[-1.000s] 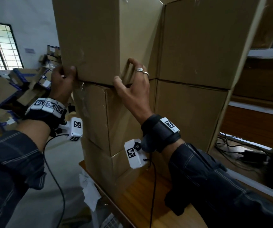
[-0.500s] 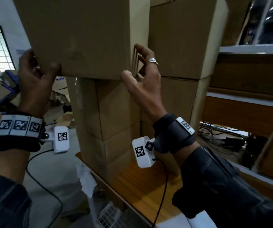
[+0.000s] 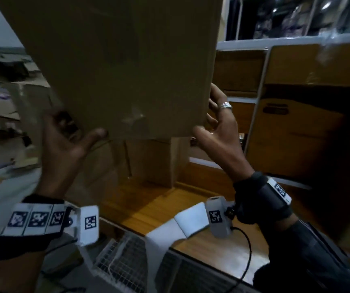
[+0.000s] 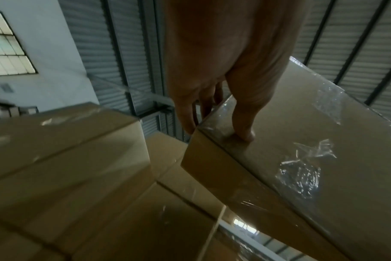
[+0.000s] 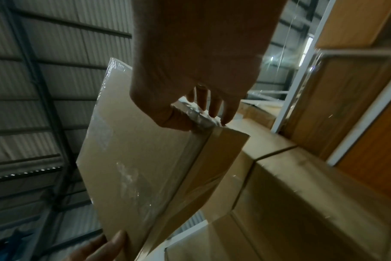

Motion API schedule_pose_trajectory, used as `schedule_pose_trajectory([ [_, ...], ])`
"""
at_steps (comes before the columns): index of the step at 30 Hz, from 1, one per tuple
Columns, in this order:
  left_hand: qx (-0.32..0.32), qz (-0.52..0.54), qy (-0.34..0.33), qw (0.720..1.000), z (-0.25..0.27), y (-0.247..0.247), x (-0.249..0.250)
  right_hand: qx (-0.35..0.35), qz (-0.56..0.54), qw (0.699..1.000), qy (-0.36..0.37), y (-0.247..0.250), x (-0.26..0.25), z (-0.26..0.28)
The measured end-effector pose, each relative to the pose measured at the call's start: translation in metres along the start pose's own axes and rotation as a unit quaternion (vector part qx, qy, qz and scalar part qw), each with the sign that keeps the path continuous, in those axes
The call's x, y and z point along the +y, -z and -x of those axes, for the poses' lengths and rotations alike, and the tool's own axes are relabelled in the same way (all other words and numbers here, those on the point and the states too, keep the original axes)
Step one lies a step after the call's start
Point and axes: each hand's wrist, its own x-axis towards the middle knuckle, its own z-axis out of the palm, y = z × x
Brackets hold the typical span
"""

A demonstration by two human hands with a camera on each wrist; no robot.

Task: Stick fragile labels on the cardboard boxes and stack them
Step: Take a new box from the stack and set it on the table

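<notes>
I hold a plain brown cardboard box (image 3: 127, 70), taped with clear tape, up in the air in front of me. My left hand (image 3: 72, 136) grips its lower left corner, thumb on the near face and fingers behind. My right hand (image 3: 214, 121), with rings on it, grips the lower right corner in the same way. The left wrist view shows the left hand (image 4: 217, 127) pinching the box (image 4: 301, 141) at a corner. In the right wrist view the right hand (image 5: 201, 120) pinches the taped edge of the box (image 5: 134, 167). No label shows on it.
A stack of cardboard boxes (image 3: 148, 161) stands on the wooden table (image 3: 144, 210) behind and below the held box. White sheets (image 3: 180, 225) lie at the table's near edge above a wire basket (image 3: 123, 261). A shelf unit with boxes (image 3: 296, 134) fills the right.
The box has come off the top of the stack and towards me, with both hands still on its lower corners. The view has swung right and down.
</notes>
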Motion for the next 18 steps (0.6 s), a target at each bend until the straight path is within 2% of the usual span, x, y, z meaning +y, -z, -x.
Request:
schedule_pose_trajectory([
  [2,-0.025,0.020,0.036,0.999,0.027,-0.027,-0.001,0.002,0.016,1.000,-0.019,0.033,0.004,0.029],
  [6,-0.118,0.040,0.091,0.988,0.082,-0.080,-0.009,0.016,0.074,0.996,-0.055,0.090,0.012,0.089],
  [8,-0.138,0.046,0.115,0.983,0.111,-0.106,-0.010,0.023,0.099,0.992,-0.077,0.114,0.018,0.119],
  [12,-0.180,0.085,0.135,0.971,0.164,-0.152,-0.028,0.033,0.141,0.981,-0.127,0.153,0.036,0.174],
  [18,-0.252,0.051,0.145,0.956,0.223,-0.202,-0.048,0.062,0.193,0.955,-0.218,0.192,0.067,0.254],
])
